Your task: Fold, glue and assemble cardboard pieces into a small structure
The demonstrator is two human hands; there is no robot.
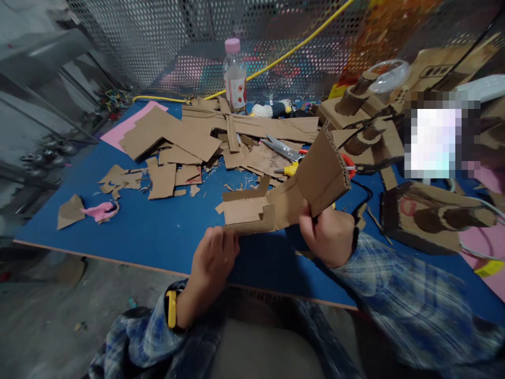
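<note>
A folded cardboard piece (286, 202) spans both hands above the front of the blue table (158, 231). Its right part stands up as a tilted flap, and its left part forms a shallow tray with low walls. My left hand (216, 253), with a yellow band at the wrist, has its fingers closed on the piece's near left edge. My right hand (329, 234) grips the lower edge of the upright flap, thumb on the near face. Behind the flap lie scissors (284, 149) and a yellow-handled tool (291, 169), both partly hidden.
Cardboard scraps (189, 137) cover the table's back, with pink paper (118, 131) at left. A bottle (235, 79) stands before the mesh panel (165, 47). Cardboard assemblies with tubes (422, 216) and cables sit at right. A yellow cable (300, 45) crosses the back.
</note>
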